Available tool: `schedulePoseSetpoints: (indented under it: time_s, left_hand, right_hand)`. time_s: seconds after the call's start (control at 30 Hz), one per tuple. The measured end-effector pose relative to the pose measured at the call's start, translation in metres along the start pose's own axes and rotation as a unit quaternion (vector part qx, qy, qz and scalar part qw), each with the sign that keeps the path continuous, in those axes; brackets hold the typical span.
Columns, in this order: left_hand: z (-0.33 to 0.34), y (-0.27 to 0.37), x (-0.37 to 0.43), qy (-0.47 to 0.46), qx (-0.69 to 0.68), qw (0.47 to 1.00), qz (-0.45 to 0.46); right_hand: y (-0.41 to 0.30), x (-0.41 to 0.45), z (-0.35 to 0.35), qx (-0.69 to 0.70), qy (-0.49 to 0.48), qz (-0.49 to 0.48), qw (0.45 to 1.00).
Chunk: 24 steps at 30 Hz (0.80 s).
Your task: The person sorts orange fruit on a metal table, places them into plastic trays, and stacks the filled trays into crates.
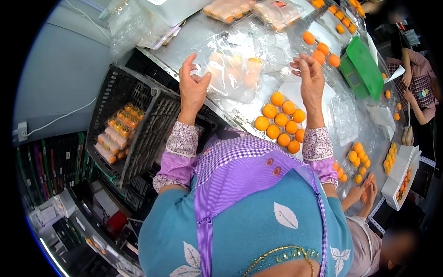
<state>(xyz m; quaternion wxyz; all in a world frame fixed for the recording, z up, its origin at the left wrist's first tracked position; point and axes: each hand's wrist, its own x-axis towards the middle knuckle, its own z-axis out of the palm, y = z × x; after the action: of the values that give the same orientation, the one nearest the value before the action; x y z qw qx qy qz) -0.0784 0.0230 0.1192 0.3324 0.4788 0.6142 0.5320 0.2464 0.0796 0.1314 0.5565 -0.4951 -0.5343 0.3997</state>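
My left hand [194, 85] is raised at the left edge of a clear plastic fruit package [230, 78], fingers apart and thumb near its film; whether they touch, I cannot tell. Inside the package, orange fruit shows through pale wrapping. My right hand [310, 78] hovers to the right of the package, thumb and fingertips close together; whether something thin is between them cannot be seen. Below it, several oranges [281, 119] sit in rows in a clear tray near my apron. More loose oranges [322, 48] lie just beyond my right hand.
Left of the metal table [169, 57] stands a black plastic crate [138, 79] holding packed persimmons [126, 119]. A green plastic container [363, 67], empty clear trays [346, 114] and filled packs [230, 8] occupy the table. Co-workers' hands [368, 190] are at the lower right, another person at the upper right.
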Motion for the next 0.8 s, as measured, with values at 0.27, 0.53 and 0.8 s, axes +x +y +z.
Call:
schedulePoseSetpoints:
  time_s: [0.27,0.53,0.8]
  left_hand:
    - [-0.029,-0.002,0.005,0.031,0.000,1.000,0.001]
    - [-0.019,-0.023,-0.017,0.037,-0.070,0.996,-0.033]
    - [0.021,-0.028,-0.041,-0.129,-0.085,0.987,-0.054]
  right_hand:
    - [-0.008,-0.009,0.005,0.059,0.028,0.151,0.986]
    - [0.003,-0.012,0.033,0.154,0.012,0.159,0.975]
    - [-0.004,-0.034,0.075,0.108,-0.013,0.142,0.984]
